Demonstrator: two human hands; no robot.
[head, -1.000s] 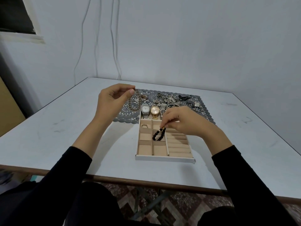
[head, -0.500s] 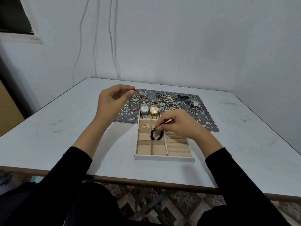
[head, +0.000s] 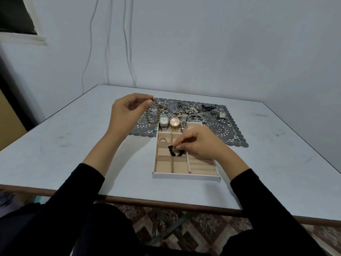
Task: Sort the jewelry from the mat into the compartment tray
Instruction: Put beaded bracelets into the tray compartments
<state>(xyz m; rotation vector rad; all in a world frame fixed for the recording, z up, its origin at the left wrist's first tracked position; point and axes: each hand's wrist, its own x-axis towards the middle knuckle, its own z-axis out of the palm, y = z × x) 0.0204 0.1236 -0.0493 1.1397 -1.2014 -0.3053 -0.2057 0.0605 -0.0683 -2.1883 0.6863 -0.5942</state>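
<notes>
A beige compartment tray (head: 186, 176) lies on the white table in front of a grey lace mat (head: 231, 134). My right hand (head: 199, 143) pinches a black bead bracelet (head: 175, 151) low over the tray's middle compartments. My left hand (head: 127, 112) is raised over the mat's left end and pinches a gold chain (head: 153, 115) that hangs down. A gold ring (head: 163, 139) lies in the tray's upper left compartment. A silver watch (head: 163, 121), a gold watch (head: 174, 122) and a small watch (head: 184, 124) lie across the tray's far section.
Several tangled necklaces and bracelets (head: 188, 110) lie on the mat, with a black cord (head: 208, 107), a square watch (head: 220, 114) and thin rings (head: 218, 124) toward its right. The table's near edge (head: 166, 205) is brown. A wall stands behind.
My right hand has moved the black bracelet left and lower, down toward the tray's middle compartments. My left hand has kept the gold chain raised in the same place.
</notes>
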